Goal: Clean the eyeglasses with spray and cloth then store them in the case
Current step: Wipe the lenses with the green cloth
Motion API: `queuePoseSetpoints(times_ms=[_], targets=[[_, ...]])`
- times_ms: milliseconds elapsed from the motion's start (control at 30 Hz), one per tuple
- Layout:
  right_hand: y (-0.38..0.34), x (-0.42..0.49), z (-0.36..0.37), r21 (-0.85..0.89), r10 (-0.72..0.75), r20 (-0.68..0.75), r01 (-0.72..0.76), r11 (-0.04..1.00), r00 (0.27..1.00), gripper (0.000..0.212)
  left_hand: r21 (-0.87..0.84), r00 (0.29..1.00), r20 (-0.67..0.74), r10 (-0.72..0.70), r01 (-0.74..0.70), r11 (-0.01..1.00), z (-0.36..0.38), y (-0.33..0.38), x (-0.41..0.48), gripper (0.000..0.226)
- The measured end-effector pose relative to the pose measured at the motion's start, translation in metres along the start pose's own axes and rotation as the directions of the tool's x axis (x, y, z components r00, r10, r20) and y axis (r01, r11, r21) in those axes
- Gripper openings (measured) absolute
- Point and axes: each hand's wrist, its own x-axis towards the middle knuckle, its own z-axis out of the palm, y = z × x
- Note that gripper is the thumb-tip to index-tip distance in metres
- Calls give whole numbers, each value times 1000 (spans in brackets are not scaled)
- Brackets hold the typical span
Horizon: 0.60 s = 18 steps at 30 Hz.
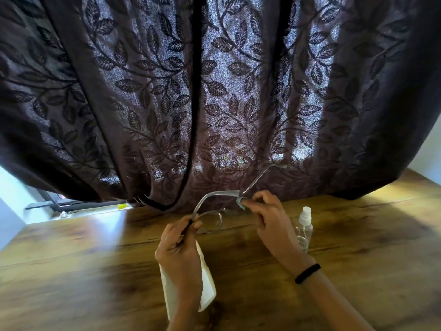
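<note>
Leftmost, a bright gap beside the leaf-patterned curtain lights the wooden bench, probably why the work is done facing this way.

Next comes the left hand, raised above the bench. Its fingers are curled and pinch one end of the eyeglasses at the temple, which keeps the frame steady and leaves the lenses free of fingerprints. Under that wrist lies a white case, flat on the bench and close by, ready for storing; whether it is open I cannot tell.

The eyeglasses are in the air between both hands, clear of the bench, with the far temple sticking up toward the curtain.

The right hand pinches a small grey cleaning cloth around the frame's other end, near the hinge, thumb and forefinger closed on it. I judge this to be the wiping step, with storing not yet done.

Just beyond that hand a clear spray bottle stands upright on the bench, within reach. A black band circles the right wrist.
</note>
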Motion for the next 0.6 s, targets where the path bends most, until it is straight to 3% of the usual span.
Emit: queuePoseSetpoints(times_ms=[367,600], targets=[[-1,-16,11,167,5,-39,1,986,999,37,-11,1000,-18,-9,9,1000,2,1,2,37],[-12,-16,11,404,121,49,-130,905,991,28,24,1000,7,23,-23,999,2,2,0,37]])
